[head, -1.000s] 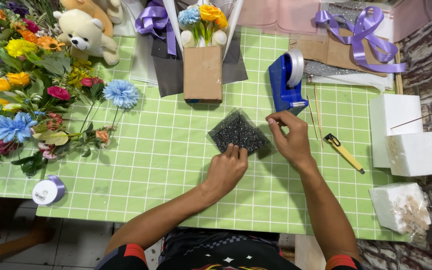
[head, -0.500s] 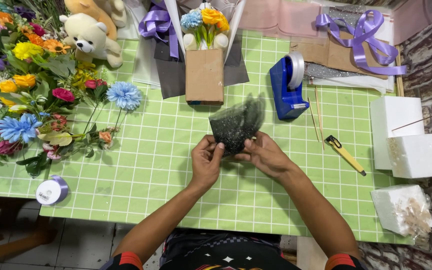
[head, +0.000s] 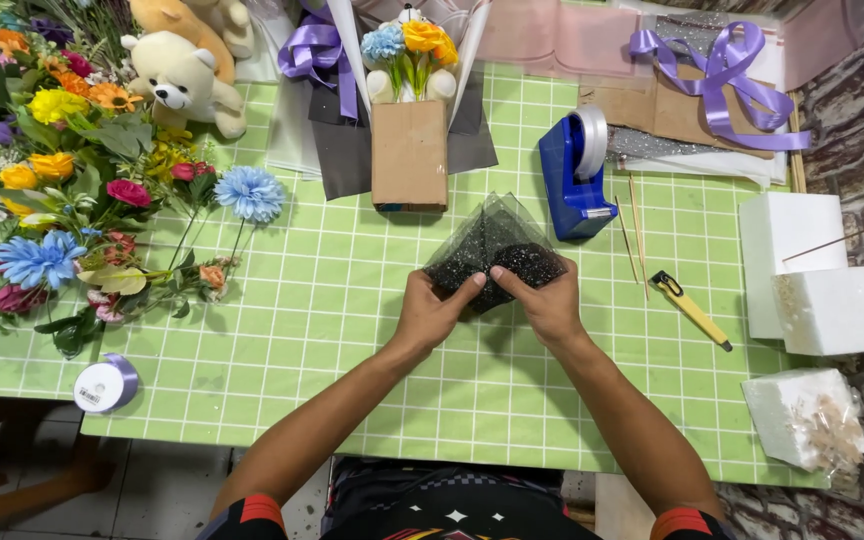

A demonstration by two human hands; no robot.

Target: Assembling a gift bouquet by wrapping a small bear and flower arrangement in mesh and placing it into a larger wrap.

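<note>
Left hand [head: 430, 308] and right hand [head: 549, 300] — both pinching a folded black glitter mesh sheet [head: 492, 248], above green checked tablecloth [head: 332, 300], blue tape dispenser [head: 574, 175] just beyond.

Green checked table [head: 282, 330] — flowers [head: 72, 200], tape dispenser [head: 574, 175], foam blocks [head: 812, 270].

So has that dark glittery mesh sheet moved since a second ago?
Yes. The dark mesh sheet lay flat on the green checked tablecloth below the brown paper box; now both hands hold it lifted and folded, slightly nearer the blue tape dispenser.
</note>
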